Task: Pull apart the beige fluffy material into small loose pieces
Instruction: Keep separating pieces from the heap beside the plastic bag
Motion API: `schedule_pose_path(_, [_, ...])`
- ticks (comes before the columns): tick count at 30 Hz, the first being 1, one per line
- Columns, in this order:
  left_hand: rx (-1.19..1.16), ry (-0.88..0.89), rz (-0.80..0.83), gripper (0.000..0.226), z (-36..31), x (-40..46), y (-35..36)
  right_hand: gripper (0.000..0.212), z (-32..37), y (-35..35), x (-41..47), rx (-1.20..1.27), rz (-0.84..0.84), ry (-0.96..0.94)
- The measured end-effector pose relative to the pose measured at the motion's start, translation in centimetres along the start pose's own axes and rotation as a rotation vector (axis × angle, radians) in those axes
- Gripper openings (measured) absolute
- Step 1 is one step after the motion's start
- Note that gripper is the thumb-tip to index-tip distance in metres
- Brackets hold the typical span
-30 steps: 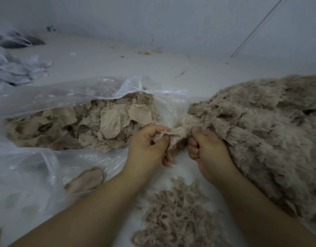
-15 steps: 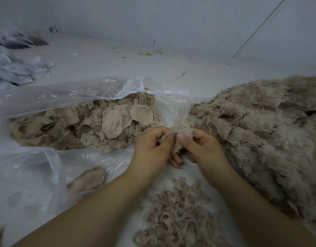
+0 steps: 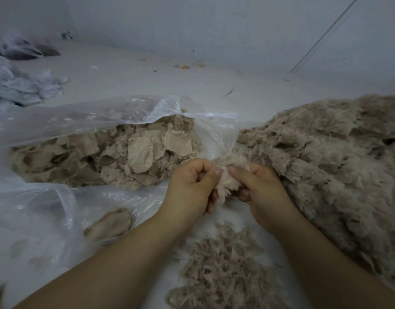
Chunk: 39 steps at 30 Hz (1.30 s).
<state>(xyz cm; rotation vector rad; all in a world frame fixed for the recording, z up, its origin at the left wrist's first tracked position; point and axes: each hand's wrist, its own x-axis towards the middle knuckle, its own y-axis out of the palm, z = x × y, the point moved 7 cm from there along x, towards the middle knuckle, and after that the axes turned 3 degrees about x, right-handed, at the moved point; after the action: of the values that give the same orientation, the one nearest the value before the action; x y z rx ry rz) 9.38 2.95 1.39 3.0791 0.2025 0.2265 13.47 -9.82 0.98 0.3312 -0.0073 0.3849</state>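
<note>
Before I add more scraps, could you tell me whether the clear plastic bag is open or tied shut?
Open: the clear plastic bag gapes toward the hands, its mouth showing the beige scraps inside.

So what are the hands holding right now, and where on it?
Both the left hand and the right hand pinch one beige fluffy piece by its opposite edges, thumbs on top.
</note>
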Motion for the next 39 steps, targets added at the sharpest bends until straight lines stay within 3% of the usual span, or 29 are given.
schedule_pose_path(10, [-0.048,-0.084,0.163,0.008,0.8,0.1,1.0,0.041,-0.4,-1.0,0.3,0.075,-0.104,0.076])
schedule_pose_path(14, [0.027,-0.172,0.476,0.010,0.1,-0.2,1.4,0.045,-0.5,-1.2,0.2,0.076,-0.135,0.078])
schedule_pose_path(19, [0.172,-0.275,0.745,0.016,0.0,-1.3,0.6,0.037,-0.8,-2.1,0.5,0.182,-0.257,0.081])
schedule_pose_path(21, [0.252,-0.271,0.790,0.021,0.1,-2.1,1.0,0.032,-0.7,-2.1,0.5,0.137,-0.217,0.061])
schedule_pose_path(23, [0.341,-0.169,0.660,0.035,-0.3,-1.7,1.5,0.027,-0.5,-1.5,0.3,0.025,-0.112,0.037])
schedule_pose_path(26, [0.409,0.083,0.115,0.034,-1.7,0.1,-0.3,0.022,0.0,-0.3,0.2,0.009,0.037,0.007])
schedule_pose_path(27, [0.411,0.114,0.023,0.032,-1.8,0.2,-0.5,0.024,0.0,-0.2,0.2,0.007,0.059,0.005])
schedule_pose_path(30, [0.380,0.072,0.065,0.029,-0.8,-0.1,0.7,0.025,0.1,0.3,0.0,0.014,0.096,0.009])
schedule_pose_path(32, [0.255,0.055,0.054,0.007,-0.6,-0.1,0.8,0.028,0.2,0.2,0.0,0.013,0.073,0.002])
schedule_pose_path(36, [0.003,-0.035,0.042,0.024,-0.1,0.3,0.0,0.039,-0.1,-0.6,0.4,0.003,-0.026,0.027])
schedule_pose_path(39, [-0.029,-0.070,0.034,0.025,0.1,0.1,-0.1,0.046,-0.2,-0.6,0.4,0.007,-0.052,0.041])
